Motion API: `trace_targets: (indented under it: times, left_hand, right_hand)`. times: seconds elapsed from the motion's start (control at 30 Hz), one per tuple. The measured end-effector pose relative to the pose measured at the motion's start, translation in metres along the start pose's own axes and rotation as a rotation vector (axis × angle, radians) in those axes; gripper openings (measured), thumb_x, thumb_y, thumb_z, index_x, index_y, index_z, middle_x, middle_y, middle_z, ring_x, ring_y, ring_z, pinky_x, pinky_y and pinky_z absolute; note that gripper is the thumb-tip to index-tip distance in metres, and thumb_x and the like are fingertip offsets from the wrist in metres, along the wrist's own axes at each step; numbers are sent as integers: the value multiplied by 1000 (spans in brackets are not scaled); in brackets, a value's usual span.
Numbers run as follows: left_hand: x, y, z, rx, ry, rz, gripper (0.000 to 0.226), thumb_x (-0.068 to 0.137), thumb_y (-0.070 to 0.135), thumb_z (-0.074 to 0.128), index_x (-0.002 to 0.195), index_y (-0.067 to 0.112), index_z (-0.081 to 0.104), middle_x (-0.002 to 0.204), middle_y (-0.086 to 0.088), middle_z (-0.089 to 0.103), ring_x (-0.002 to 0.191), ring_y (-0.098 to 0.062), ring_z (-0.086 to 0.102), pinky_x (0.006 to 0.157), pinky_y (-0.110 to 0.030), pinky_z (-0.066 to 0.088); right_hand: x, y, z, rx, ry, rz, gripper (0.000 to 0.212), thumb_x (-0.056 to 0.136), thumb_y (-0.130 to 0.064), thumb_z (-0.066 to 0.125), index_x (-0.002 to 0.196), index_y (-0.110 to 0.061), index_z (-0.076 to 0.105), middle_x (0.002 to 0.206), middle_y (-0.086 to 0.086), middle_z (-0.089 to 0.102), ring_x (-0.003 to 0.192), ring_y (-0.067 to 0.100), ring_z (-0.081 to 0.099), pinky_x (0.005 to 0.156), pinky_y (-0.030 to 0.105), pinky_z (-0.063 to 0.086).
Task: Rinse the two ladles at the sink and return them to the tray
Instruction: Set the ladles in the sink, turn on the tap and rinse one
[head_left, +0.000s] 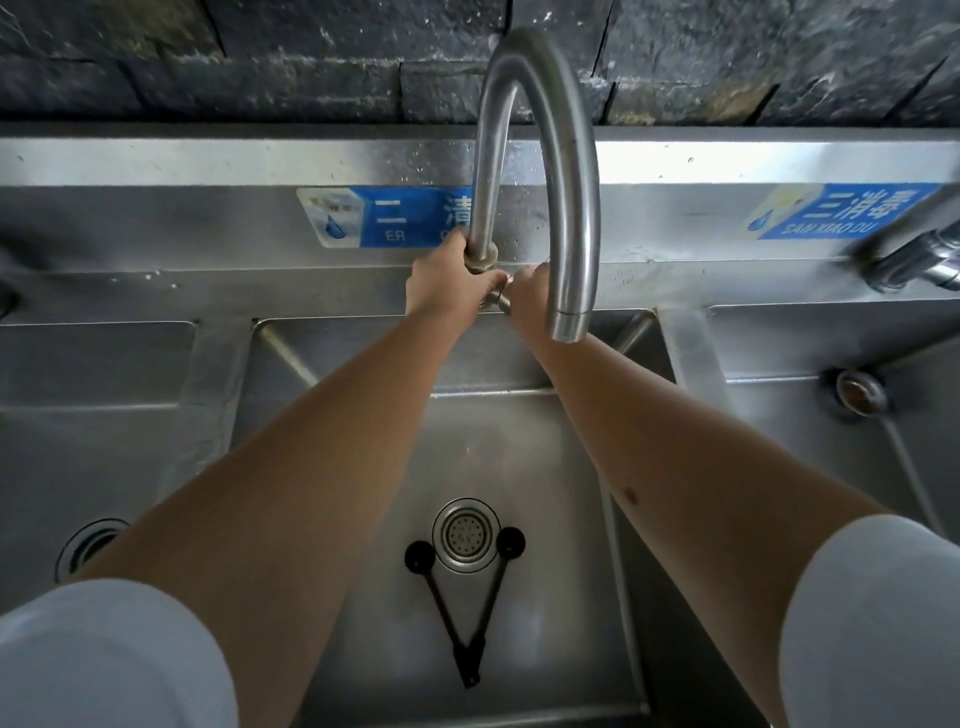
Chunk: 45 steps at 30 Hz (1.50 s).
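Two small black ladles lie in the middle steel basin (519, 426), forming a V with their handle ends crossed near me. The left ladle (436, 597) has its bowl left of the drain (466, 535); the right ladle (496, 587) has its bowl right of the drain. At the back of the basin stands a tall curved steel faucet (571, 171). My left hand (447, 275) grips the faucet's base. My right hand (527, 296) is closed on the valve handle beside that base, partly hidden behind the spout. No water shows at the spout.
A second basin (93, 415) lies to the left and a third (831, 415) to the right, each with a drain. Another tap (914, 260) juts in at the right. Blue labels sit on the steel backsplash under a dark stone wall. No tray is in view.
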<state>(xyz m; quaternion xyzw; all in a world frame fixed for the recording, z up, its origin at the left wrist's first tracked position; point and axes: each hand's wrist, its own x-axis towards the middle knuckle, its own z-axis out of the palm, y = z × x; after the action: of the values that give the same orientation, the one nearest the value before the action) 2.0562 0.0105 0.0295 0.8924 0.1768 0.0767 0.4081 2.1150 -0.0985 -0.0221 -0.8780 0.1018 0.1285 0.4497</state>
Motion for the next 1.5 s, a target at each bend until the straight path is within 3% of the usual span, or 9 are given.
trace_targets:
  times: [0.07,0.2,0.4,0.67,0.83,0.97,1.13,1.33,1.5]
  left_hand:
    - [-3,1,0,-20,-5,-30,34,83,33,66,114,23,58,87,9,57,84,-19,53,76,-30,42]
    - [-18,-3,2,-100,21,-141,37,81,30,71,113,16,59,109,-2,69,92,-16,59,78,-24,42]
    - [-105,-41,33,-116,-29,-231,46,88,29,61,132,16,54,132,-6,62,119,-24,57,97,-31,41]
    - [-218,-107,79,-226,-336,-492,38,89,30,58,124,17,58,125,1,65,93,-4,56,67,-10,36]
    - [-249,-134,99,-191,-386,-533,19,89,23,56,104,20,65,107,2,69,104,-15,63,72,-18,41]
    - [-260,-161,120,-67,-476,-523,28,92,25,56,117,13,60,113,-6,69,106,-23,63,88,-31,48]
    - [-271,-193,151,-20,-535,-595,25,90,22,57,112,13,60,96,-2,63,98,-24,61,79,-27,44]
    - [-283,-206,174,25,-570,-599,24,88,15,53,106,10,68,109,-17,70,107,-33,62,85,-32,46]
    - [-288,-198,172,-12,-575,-597,20,87,13,57,99,16,73,102,-10,73,99,-26,65,77,-25,44]
  right_hand:
    - [-9,-3,-2,26,57,11,27,102,-26,34,77,-25,43,74,-11,39,61,2,37,50,7,43]
    - [-35,8,3,14,56,102,31,96,-38,46,111,-12,51,103,5,63,95,27,64,86,44,54]
    - [-111,64,0,-113,-45,133,34,85,-56,49,95,-25,55,83,-4,64,68,14,60,52,27,39]
    - [-183,143,7,-156,-217,213,30,91,-39,53,89,-14,69,86,11,72,81,30,69,76,36,57]
    - [-196,192,26,-270,-266,226,30,93,-32,48,80,-15,69,84,10,67,92,31,65,74,28,45]
    - [-197,233,47,-248,-267,336,23,92,-34,55,95,-17,71,87,9,67,90,29,64,74,31,48]
    - [-204,284,68,-208,-306,437,19,86,-31,65,92,-15,73,92,12,73,96,30,68,76,31,49]
    - [-207,310,91,-206,-327,541,28,85,-34,66,95,-9,73,96,14,74,93,31,67,64,27,38]
    - [-208,306,81,-185,-351,484,32,84,-34,71,60,-19,56,62,-2,59,71,23,57,53,28,34]
